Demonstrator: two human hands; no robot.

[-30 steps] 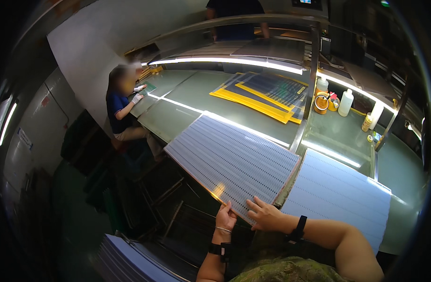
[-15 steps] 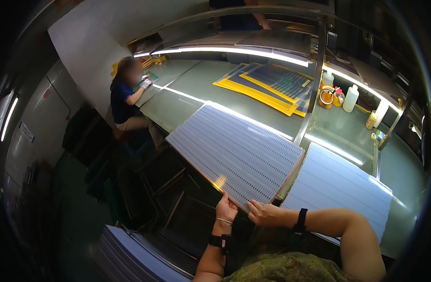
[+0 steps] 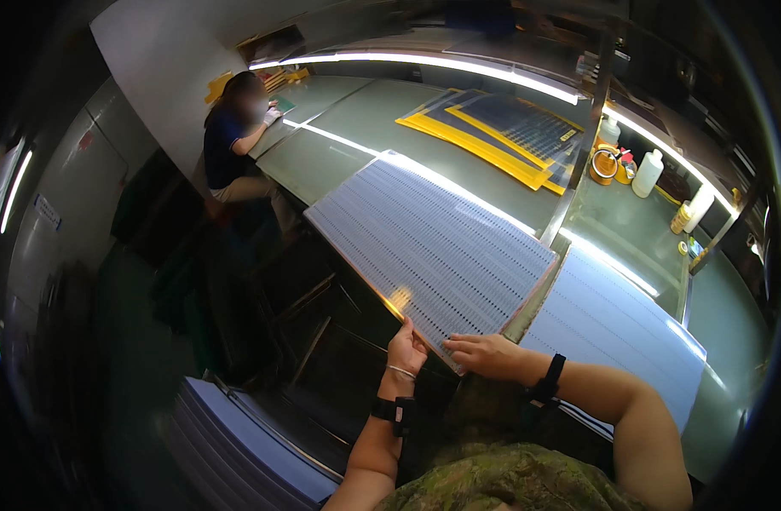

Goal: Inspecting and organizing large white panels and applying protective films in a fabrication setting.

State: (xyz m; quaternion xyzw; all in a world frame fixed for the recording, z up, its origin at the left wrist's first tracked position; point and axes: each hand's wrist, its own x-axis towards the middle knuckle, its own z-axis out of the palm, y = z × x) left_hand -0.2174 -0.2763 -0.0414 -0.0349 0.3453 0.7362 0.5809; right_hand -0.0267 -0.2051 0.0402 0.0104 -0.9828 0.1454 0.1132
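Blue-grey dotted board (image 3: pixel 433 247): left hand (image 3: pixel 406 349) pinches its edge; right hand (image 3: pixel 486 355) has bunched its fingers, so both mind one corner. I can't see if it grips.

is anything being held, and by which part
The left hand holds the copper-edged panel by its lower-left edge, beside the near corner. The right hand touches that corner; whether it grips is unclear.
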